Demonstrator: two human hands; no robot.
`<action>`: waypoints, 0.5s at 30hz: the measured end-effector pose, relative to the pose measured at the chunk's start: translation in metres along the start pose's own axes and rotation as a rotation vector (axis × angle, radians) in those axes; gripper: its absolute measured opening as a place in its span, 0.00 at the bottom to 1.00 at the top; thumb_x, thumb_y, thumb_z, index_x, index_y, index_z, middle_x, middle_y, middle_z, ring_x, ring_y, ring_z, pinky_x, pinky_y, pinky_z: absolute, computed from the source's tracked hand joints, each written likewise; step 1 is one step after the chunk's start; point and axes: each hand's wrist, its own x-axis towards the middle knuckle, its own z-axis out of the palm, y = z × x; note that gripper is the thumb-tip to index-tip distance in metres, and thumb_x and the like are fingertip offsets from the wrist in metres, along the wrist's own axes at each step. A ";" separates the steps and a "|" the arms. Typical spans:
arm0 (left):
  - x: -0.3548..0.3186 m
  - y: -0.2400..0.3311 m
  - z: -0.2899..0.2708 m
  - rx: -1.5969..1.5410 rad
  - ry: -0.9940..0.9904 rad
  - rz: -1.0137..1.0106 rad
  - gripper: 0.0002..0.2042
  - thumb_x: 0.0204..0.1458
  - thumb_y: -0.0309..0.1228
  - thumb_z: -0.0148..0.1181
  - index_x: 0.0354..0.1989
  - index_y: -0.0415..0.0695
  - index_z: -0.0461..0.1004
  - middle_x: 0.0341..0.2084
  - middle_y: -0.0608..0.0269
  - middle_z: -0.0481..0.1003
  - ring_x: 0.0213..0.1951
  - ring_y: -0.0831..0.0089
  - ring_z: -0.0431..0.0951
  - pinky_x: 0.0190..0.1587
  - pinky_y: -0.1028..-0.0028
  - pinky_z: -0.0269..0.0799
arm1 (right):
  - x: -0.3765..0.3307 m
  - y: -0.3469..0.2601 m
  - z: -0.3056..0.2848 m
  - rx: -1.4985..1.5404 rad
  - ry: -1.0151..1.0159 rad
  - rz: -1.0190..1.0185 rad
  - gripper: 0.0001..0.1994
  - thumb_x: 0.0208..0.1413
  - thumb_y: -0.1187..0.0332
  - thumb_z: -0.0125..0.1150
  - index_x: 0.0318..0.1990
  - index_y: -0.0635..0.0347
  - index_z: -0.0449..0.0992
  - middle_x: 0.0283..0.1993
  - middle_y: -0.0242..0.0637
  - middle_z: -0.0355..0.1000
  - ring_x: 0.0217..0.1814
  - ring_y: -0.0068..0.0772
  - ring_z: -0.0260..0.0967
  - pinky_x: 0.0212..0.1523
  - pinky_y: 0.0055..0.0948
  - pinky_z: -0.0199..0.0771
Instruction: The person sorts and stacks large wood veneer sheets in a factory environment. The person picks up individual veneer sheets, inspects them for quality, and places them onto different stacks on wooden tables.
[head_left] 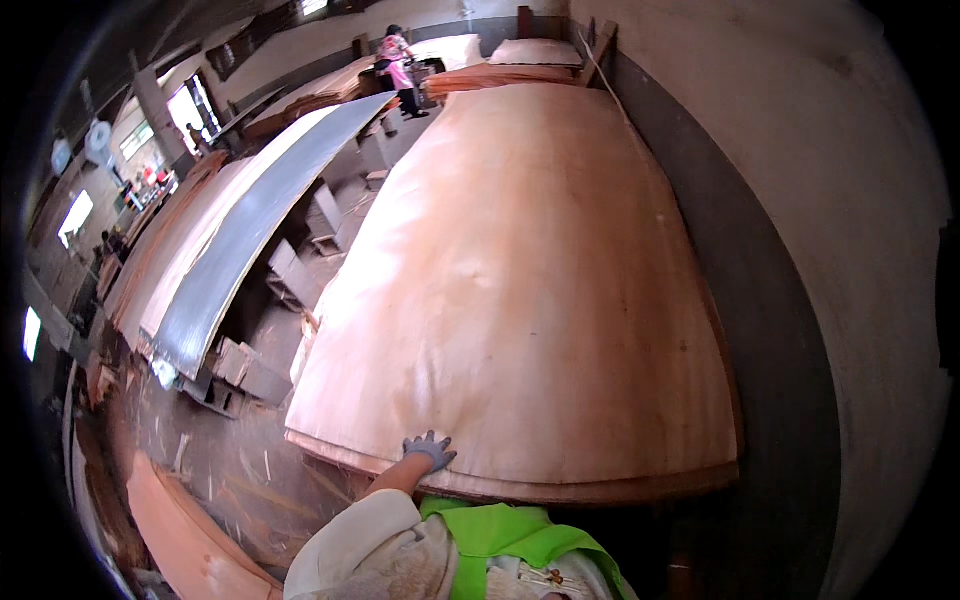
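Observation:
A large pale reddish sheet of wood veneer point(530, 290) lies on top of a stack that fills the middle of the view. My left hand point(430, 450), in a grey-blue glove, rests flat with fingers spread on the near edge of the top sheet. My forearm in a light sleeve comes up from the lower edge. My right hand is out of sight, hidden below my green vest point(500, 530).
A long grey metal table point(250, 230) runs along the left, with more veneer stacks point(170, 250) beyond it. A person in a pink top point(398, 60) stands at the far end. A grey wall point(790, 250) borders the stack on the right. Scraps litter the floor point(230, 460).

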 end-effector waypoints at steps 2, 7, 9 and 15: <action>-0.005 -0.011 0.004 -0.025 -0.008 -0.020 0.25 0.53 0.54 0.36 0.59 0.63 0.56 0.61 0.56 0.53 0.58 0.53 0.59 0.53 0.46 0.52 | 0.000 -0.049 0.060 0.271 -0.137 -0.083 0.10 0.55 0.62 0.53 0.33 0.59 0.72 0.22 0.32 0.64 0.21 0.24 0.58 0.20 0.24 0.58; -0.015 -0.042 -0.011 -0.062 0.249 0.125 0.23 0.53 0.50 0.40 0.57 0.57 0.60 0.56 0.60 0.61 0.56 0.63 0.62 0.56 0.50 0.51 | -0.043 -0.181 0.161 0.736 -0.389 -0.083 0.09 0.55 0.63 0.53 0.30 0.58 0.73 0.17 0.27 0.63 0.15 0.20 0.57 0.15 0.22 0.56; -0.029 -0.063 0.006 -0.080 0.568 0.172 0.24 0.53 0.49 0.42 0.57 0.56 0.61 0.55 0.59 0.62 0.56 0.63 0.62 0.56 0.52 0.50 | -0.058 -0.224 0.171 0.773 -0.395 -0.033 0.09 0.54 0.62 0.54 0.27 0.57 0.70 0.13 0.24 0.57 0.12 0.16 0.52 0.12 0.19 0.50; -0.096 -0.186 0.160 -0.332 0.693 0.095 0.22 0.51 0.46 0.45 0.52 0.49 0.65 0.52 0.57 0.64 0.54 0.61 0.63 0.54 0.53 0.54 | -0.079 -0.237 0.230 0.761 -0.295 -0.069 0.12 0.55 0.56 0.53 0.25 0.52 0.67 0.11 0.22 0.53 0.11 0.13 0.49 0.09 0.18 0.45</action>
